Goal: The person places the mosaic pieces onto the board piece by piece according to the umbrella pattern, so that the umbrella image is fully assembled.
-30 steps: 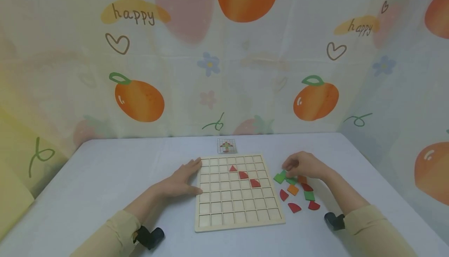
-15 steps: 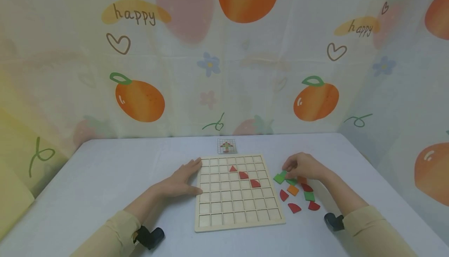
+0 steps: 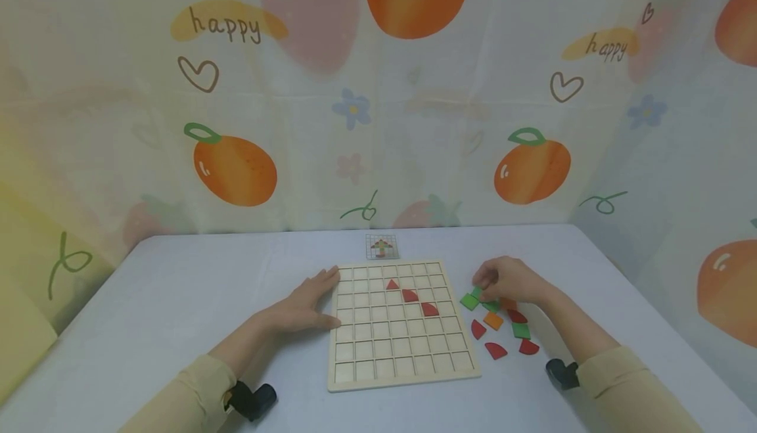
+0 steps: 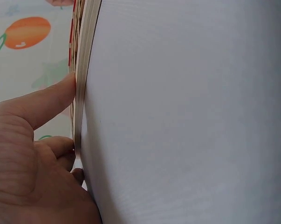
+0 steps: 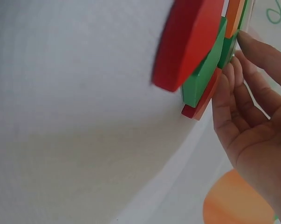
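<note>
Two hands at the table (image 3: 154, 328), and here's the count: the pale wooden grid board (image 3: 408, 380), seven squares by seven, carries three pieces in its compartments, one small red triangle (image 3: 392, 285) and two red quarter-circle tiles (image 3: 410, 296), one per square, stepping diagonally down to the right. The left hand (image 3: 300, 305) spreads its fingers wide, thumb and fingertips against the board's left edge, gripping nothing. Over on the board's right lies the loose group: four red rounded tiles (image 3: 495, 351), two flat orange tiles (image 3: 493, 320), and at least four flat green tiles (image 3: 521, 330), some partly covered. The right hand (image 3: 511, 279) is right among them, thumb and fingers curled close together at the green ones; whether a tile is pinched there, one cannot tell. Beyond the board lies one small square printed card (image 3: 382, 247).
</note>
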`<state>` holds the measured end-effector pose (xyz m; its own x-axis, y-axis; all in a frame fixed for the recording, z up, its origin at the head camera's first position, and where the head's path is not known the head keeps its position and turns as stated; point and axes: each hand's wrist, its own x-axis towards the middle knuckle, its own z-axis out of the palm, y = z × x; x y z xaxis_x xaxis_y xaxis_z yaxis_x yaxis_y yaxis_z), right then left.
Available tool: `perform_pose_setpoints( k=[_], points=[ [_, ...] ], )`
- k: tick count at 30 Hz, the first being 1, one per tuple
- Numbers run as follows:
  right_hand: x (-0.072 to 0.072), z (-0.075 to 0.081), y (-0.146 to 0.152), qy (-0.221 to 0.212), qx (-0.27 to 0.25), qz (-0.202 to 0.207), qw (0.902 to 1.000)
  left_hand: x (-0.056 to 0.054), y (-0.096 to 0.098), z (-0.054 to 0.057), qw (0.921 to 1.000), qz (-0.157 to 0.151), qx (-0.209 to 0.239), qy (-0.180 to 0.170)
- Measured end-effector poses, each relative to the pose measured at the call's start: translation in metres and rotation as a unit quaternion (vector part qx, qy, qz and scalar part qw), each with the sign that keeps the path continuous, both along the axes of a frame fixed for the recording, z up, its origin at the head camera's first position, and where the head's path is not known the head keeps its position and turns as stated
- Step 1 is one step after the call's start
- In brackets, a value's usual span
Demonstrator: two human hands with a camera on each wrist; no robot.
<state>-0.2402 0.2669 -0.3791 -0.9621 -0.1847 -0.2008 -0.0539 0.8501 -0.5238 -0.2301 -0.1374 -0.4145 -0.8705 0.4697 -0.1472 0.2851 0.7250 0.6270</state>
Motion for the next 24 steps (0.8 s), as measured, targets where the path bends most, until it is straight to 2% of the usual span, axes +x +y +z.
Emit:
perform_pose_setpoints(
  k=[10, 24],
  points=[
    [0.0002, 0.0000, -0.0024, -0.003, -0.002, -0.009, 0.9999, -0.0002, -0.0014, 0.0000, 1.0000, -0.005, 0.005, -0.001],
    [-0.0010, 0.0006, -0.0054, 0.010, 0.002, 0.009, 0.9999, -0.0003, -0.0020, 0.0000, 0.9999, -0.009, 0.006, -0.002]
  ],
)
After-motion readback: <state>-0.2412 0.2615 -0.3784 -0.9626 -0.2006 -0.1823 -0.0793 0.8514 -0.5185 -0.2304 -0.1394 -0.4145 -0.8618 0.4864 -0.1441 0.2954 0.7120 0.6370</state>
